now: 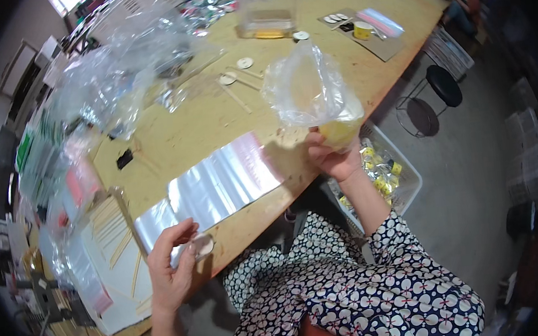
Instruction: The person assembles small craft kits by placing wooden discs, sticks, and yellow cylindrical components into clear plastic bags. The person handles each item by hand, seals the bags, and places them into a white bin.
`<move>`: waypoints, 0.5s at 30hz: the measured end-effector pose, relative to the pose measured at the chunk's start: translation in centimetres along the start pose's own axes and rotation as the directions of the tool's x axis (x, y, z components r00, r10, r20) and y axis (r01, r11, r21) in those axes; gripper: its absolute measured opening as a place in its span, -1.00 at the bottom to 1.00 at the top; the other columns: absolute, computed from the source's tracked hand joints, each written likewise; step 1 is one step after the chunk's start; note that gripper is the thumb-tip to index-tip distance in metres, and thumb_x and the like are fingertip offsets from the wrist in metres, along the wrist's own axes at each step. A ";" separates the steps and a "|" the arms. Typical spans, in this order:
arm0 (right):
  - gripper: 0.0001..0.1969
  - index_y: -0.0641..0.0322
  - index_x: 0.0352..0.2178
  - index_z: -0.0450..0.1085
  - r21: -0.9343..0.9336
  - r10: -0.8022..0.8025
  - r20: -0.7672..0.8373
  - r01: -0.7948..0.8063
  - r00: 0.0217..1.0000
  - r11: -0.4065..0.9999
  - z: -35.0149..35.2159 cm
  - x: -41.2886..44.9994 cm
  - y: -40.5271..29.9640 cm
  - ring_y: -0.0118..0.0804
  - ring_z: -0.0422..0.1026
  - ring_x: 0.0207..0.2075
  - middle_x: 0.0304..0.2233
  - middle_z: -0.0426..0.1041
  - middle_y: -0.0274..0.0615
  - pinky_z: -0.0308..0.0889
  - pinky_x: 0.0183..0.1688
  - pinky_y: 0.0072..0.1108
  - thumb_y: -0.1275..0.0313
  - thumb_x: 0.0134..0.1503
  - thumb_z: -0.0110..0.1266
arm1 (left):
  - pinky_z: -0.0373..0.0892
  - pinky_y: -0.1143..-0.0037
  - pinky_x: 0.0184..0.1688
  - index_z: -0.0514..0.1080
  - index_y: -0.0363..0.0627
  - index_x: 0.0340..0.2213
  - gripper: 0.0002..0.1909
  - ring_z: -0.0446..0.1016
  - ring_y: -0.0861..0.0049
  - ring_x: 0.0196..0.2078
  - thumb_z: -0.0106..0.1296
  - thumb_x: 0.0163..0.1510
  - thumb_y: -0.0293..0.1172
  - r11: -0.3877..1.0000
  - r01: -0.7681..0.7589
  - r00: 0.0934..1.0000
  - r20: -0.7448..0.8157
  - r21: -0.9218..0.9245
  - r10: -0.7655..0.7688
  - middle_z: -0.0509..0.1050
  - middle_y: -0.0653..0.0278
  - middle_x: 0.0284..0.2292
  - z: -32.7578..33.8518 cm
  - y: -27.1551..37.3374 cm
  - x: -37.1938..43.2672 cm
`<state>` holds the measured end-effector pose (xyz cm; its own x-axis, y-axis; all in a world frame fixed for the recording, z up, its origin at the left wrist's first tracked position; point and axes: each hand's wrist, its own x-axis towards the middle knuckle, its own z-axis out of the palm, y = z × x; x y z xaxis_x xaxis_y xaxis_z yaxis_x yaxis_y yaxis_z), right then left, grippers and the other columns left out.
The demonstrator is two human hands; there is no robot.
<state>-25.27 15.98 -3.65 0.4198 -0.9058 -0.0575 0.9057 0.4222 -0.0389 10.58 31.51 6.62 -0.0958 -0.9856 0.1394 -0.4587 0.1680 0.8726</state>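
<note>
My right hand (337, 158) holds up a crumpled clear plastic bag (307, 88) above the table's front edge. Something yellow (337, 131) shows through the plastic by my fingers. At the lower left, my left hand (174, 265) curls its thumb and fingers around white round pieces (204, 245), low over the table edge; the palm side is partly hidden. Between the hands, overlapping clear zip bags (222, 181) with a pink strip lie flat on the wooden table (188, 127).
Left of the zip bags are wooden sticks (110, 220) on a white sheet (106, 288). Plastic bags (112, 81) heap at the far left. White discs (244, 63) and a clear bin (265, 19) stand farther back. A white basket (407, 180) of yellow items and a stool (444, 85) are at right.
</note>
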 end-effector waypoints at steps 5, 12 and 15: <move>-0.46 0.10 -0.01 0.35 0.078 0.040 -0.086 -0.033 0.995 0.996 -1.5 -0.4 1.3 -0.13 0.35 -0.31 -0.19 0.43 -0.15 0.29 -0.36 -0.43 -0.04 0.14 -0.08 | 0.28 0.36 0.14 0.27 -0.23 0.16 -0.47 0.32 0.18 0.19 -0.03 0.19 -0.30 0.929 -0.085 0.988 0.153 0.360 0.031 0.34 0.01 0.16 -2.3 -4.2 10.0; -0.50 0.12 -0.04 0.35 -0.015 0.002 -0.444 -0.010 0.896 1.000 1.7 0.0 2.9 -0.12 0.34 -0.36 -0.25 0.42 -0.15 0.25 -0.34 -0.41 -0.01 0.14 -0.05 | 0.09 0.23 0.30 0.21 -0.39 0.12 -0.38 0.17 -0.10 0.25 -0.10 0.25 -0.08 0.781 -0.060 0.993 -0.039 0.622 0.107 0.22 -0.30 0.16 -3.8 -19.6 27.2; -0.59 0.08 -0.13 0.37 -0.165 -0.060 -0.169 0.032 0.984 0.986 -1.0 -0.7 2.4 -0.25 0.33 -0.38 -0.28 0.43 -0.25 0.21 -0.38 -0.46 0.04 0.14 -0.01 | 0.14 0.15 0.24 0.22 -0.25 0.16 -0.23 0.16 -0.07 0.26 -0.13 0.17 0.18 0.814 0.145 0.973 0.067 0.562 -0.220 0.20 -0.28 0.18 -2.7 -21.5 32.4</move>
<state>-23.45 17.62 -4.70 0.3487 -0.9104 -0.2225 0.8962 0.3934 -0.2051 19.77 -4.12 -6.34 -0.0515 -0.9949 -0.0872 -0.8839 0.0048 0.4677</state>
